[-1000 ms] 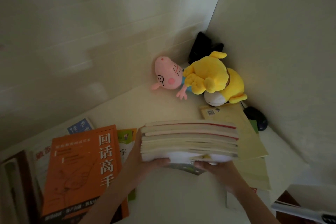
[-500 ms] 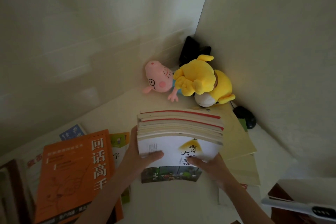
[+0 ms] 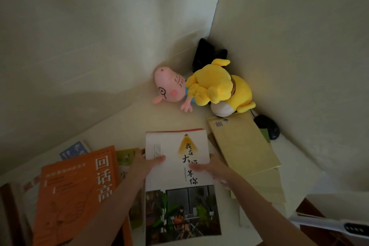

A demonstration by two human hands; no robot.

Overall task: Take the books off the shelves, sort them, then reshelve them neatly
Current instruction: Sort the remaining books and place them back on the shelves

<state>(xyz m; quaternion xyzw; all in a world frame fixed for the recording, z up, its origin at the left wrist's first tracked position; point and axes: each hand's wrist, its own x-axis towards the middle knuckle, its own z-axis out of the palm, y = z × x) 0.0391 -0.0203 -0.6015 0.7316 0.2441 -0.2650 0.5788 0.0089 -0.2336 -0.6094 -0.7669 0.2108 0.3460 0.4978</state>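
1. Dim, greenish indoor light. The wall above the corner is brightest and darkens toward the left.
2. Soft shadows gather behind the yellow plush toy.
3. The pale cover of the top book shows no glare.
4. Motion blur smears the right hand; the left hand is sharper.
5. Wide-angle distortion bends the soft, dark frame edges.

– What do we have around us?
– Two pale, plain walls, the left wall and the right wall, meeting in a shadowed corner.
– And under them?
– A white surface runs into that corner. We see dim, soft light, and brown wood at lower right.
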